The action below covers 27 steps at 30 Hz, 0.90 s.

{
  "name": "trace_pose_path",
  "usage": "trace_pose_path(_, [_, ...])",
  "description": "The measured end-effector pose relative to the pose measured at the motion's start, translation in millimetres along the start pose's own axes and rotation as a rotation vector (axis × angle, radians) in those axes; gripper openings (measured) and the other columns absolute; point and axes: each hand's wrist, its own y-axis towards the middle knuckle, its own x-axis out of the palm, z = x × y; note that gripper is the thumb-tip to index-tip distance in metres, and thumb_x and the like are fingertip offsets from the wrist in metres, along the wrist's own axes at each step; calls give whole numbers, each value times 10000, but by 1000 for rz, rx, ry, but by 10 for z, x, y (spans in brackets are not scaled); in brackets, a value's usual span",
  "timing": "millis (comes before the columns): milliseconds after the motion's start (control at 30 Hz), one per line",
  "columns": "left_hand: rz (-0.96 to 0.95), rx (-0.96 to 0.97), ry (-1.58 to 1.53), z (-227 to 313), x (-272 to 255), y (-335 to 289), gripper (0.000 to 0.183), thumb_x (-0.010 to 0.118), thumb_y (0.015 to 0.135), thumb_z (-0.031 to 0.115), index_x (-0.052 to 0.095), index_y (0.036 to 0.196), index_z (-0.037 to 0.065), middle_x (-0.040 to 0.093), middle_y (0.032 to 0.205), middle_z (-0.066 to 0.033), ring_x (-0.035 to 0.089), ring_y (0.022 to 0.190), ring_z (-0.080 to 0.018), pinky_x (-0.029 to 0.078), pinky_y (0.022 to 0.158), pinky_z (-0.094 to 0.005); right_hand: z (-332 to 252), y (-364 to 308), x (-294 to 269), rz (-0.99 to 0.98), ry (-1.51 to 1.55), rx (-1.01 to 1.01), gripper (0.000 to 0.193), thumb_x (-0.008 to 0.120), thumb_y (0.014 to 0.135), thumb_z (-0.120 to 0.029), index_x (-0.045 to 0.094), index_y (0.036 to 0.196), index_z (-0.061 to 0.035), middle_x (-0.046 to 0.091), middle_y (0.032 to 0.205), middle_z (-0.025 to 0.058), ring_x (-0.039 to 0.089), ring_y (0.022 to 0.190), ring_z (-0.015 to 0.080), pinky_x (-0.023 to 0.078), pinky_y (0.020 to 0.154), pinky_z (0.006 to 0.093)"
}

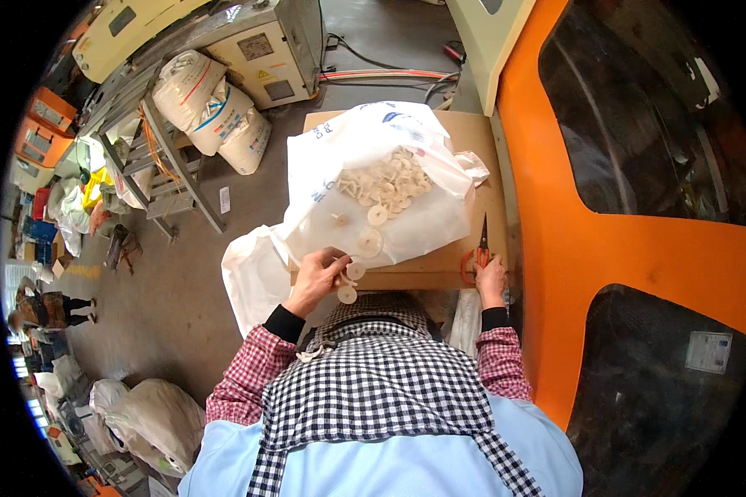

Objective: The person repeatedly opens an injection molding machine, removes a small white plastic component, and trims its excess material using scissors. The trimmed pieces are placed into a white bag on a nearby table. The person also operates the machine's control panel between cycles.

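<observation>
My left hand (313, 280) is closed in a pinch on a cluster of cream plastic discs (347, 294), which hang beside its fingertips at the near edge of the bag. How the discs are joined is too small to make out. At the right, my right hand (491, 283) grips scissors (482, 248) with orange handles. Their dark blades point away from me over the cardboard. Between and beyond my hands lies an open white plastic bag (307, 166), with a heap of similar cream discs (387, 184) on it. A few single discs lie nearer to me.
Under the bag is a cardboard surface (493, 178). An orange machine (539, 273) with dark windows stands close on my right. Stacked white sacks (215, 108) and a metal step frame (170, 157) are at the far left. Another person (54, 311) is far off at the left.
</observation>
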Motion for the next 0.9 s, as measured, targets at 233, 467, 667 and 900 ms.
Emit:
trace_pose_path(233, [-45,-18,-17,68,-91,48,247,565,881,172,613,964,-56,545,685,3,421,512,-36,322,457,-177,89,-85,-145,-259,685,61,255,578,828,-191,560,974,17,616,772,138,602,703,218,465,624,311])
trace_pose_path(467, [-36,95,109,145,-95,97,216,582,859,163,637,923,-37,539,653,13,421,523,-37,322,460,-188,-605,-939,-889,-669,1340,-51,137,545,866,-172,523,932,-53,506,647,-2,479,520,91,377,459,238])
trace_pose_path(667, [-20,167,190,210,-162,183,233,570,849,144,636,912,-70,637,769,-60,533,649,-96,440,601,-232,-1058,-862,-813,-599,532,-601,349,519,886,-337,499,815,4,504,677,172,485,598,267,401,586,372])
trace_pose_path(900, [-31,214,280,235,-210,188,227,569,849,143,641,910,-63,657,783,-72,550,649,-100,452,612,-241,-1290,-659,-849,-808,484,-592,480,445,909,-425,500,803,39,476,668,194,446,609,291,389,601,386])
